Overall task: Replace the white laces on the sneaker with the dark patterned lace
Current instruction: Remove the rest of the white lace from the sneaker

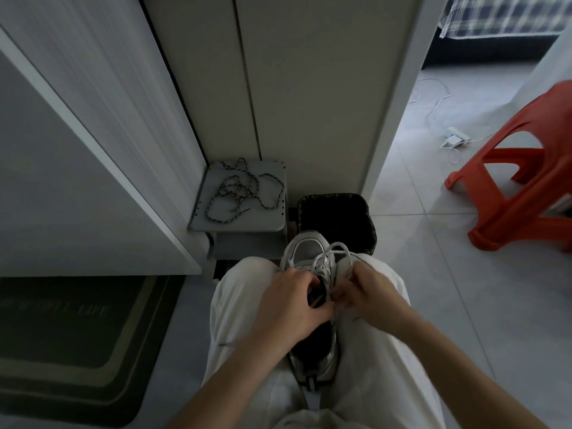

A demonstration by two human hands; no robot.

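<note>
White laces (335,250) hang loose; my left grip (294,301) holds the sneaker (305,249), right grip (365,294) pinches one strand. I'd draw it out eyelet by eyelet, never yanking.

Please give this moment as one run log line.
stage: white laces loose, not yet out | left hand: grips sneaker on lap | right hand: pinches white laces | dark lace: on grey stool, untouched

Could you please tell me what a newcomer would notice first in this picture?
At centre, on the lap, the left hand grips a sneaker while the right hand pinches its loosened white laces. Ahead, the dark patterned lace lies tangled on a grey stool; a red stool stands at right.
</note>
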